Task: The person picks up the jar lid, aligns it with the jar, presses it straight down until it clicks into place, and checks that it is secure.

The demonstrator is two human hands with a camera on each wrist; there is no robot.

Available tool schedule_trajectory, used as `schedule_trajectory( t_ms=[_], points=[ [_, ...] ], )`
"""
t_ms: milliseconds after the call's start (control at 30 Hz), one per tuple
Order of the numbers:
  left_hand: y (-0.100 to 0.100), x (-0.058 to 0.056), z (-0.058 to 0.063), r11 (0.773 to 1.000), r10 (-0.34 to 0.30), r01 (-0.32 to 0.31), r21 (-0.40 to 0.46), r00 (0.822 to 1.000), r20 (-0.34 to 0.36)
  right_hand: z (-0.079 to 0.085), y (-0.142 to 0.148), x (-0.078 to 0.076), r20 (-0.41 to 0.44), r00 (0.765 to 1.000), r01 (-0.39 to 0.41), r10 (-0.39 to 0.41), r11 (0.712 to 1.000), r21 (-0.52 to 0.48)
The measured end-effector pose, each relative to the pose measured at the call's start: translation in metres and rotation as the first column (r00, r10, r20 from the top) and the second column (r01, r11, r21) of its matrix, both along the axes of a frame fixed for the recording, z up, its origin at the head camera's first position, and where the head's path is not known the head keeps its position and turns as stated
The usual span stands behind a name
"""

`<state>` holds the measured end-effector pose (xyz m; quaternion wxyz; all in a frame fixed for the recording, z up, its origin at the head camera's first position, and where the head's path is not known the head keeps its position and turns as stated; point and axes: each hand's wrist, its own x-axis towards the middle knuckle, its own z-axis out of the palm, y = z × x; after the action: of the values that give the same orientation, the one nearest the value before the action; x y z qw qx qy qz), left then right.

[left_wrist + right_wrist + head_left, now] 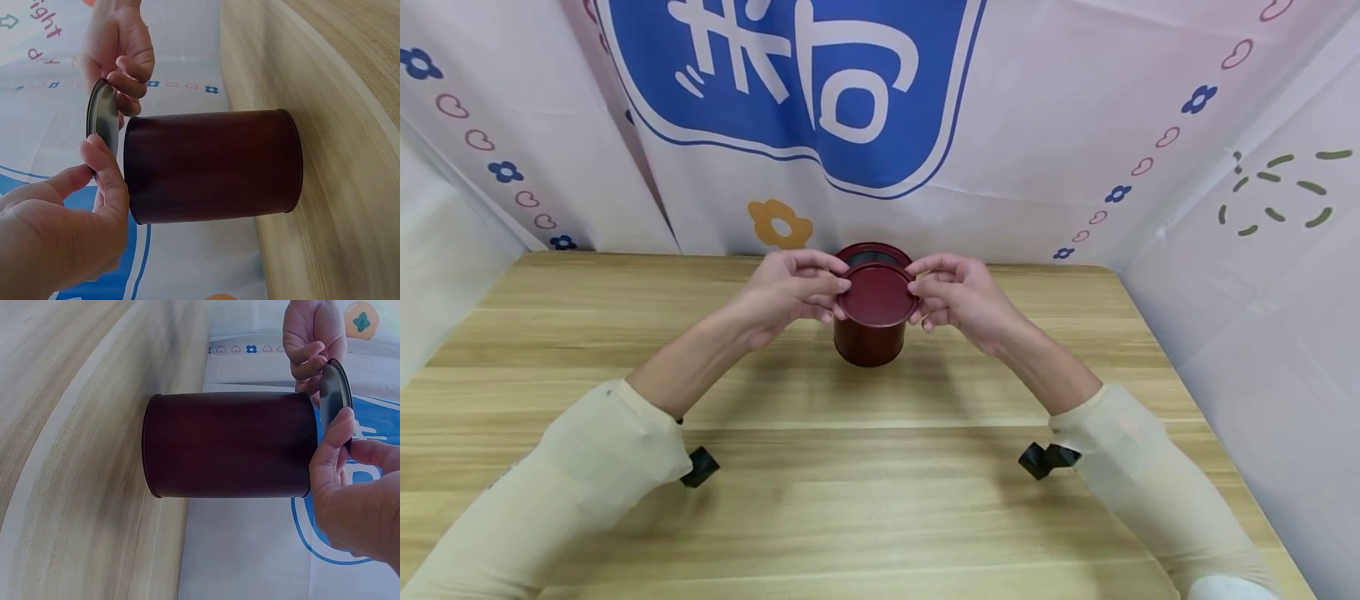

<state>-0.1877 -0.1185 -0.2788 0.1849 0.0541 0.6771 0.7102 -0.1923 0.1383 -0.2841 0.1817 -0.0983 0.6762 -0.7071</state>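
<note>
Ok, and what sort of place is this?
Likely a makeshift booth for hand work: a light-brown wood-grain tabletop, a white fabric-like backdrop printed with a large blue emblem behind it, and a white sheet with green dashes on the right.

The lid (877,297) and canister (869,345) are deep red, the table (857,500) wood-grained tan, sleeves (568,467) cream, the backdrop (1022,125) flowered.

"ight" (47,19); cut-off characters (807,62); on backdrop (1037,125)

The count stood at one left hand (780,293), one right hand (964,296), one canister (869,345), one lid (878,297), two sleeves (580,462) and one tabletop (865,500).
</note>
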Motion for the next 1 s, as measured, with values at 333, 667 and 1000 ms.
schedule_trajectory(
  t_ms=[333,667,1000],
  points=[
    [0.0,-0.002,0.001,1.0,0.024,-0.024,0.008,1.0,0.009,0.002,-0.002,-0.005,0.003,1.0,-0.001,0.001,1.0,-0.001],
    [0.001,-0.006,0.003,1.0,0.027,-0.027,-0.006,0.999,0.025,0.003,-0.003,-0.009,0.019,1.0,0.023,-0.023,1.0,-0.003],
    [0.001,-0.01,0.004,1.0,0.026,-0.026,0.005,0.999,0.025,0.005,-0.004,-0.015,0.025,0.999,0.021,-0.021,1.0,0.0]
  ],
)
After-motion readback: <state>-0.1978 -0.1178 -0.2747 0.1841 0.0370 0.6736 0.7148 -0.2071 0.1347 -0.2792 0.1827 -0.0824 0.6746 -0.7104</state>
